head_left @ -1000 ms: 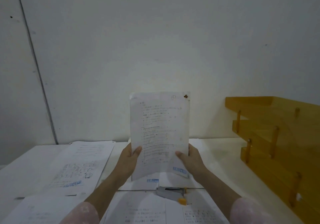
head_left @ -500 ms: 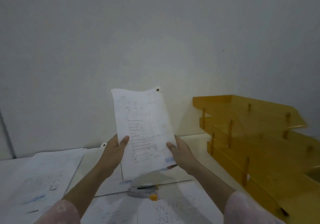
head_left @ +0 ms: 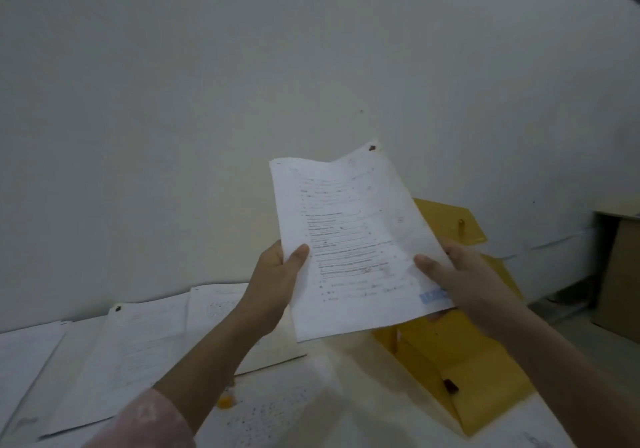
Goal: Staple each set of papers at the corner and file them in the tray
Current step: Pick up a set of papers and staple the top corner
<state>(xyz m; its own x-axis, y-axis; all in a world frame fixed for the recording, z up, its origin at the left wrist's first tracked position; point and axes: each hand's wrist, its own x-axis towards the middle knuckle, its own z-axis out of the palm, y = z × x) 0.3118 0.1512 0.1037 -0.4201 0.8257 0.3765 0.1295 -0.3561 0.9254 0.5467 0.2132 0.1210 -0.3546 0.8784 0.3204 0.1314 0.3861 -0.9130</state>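
Note:
A set of printed papers [head_left: 349, 240] is held up in the air, tilted right, with a dark mark at its top right corner and a blue stamp near its lower right. My left hand [head_left: 273, 281] grips its lower left edge, thumb on the front. My right hand [head_left: 460, 278] grips its lower right edge the same way. Behind and below the sheets stands the yellow tiered tray [head_left: 471, 371], partly hidden by them. Of the stapler only an orange tip [head_left: 224, 402] shows beside my left forearm.
Several other printed sheets [head_left: 138, 350] lie spread over the white table [head_left: 346, 371] to the left and in front. A plain wall rises behind. A brown cardboard box [head_left: 620, 274] stands on the floor at the far right.
Both hands have carried the set of papers to the right, over the yellow tray, and the view has swung right with them. The stapler has slid almost out of sight.

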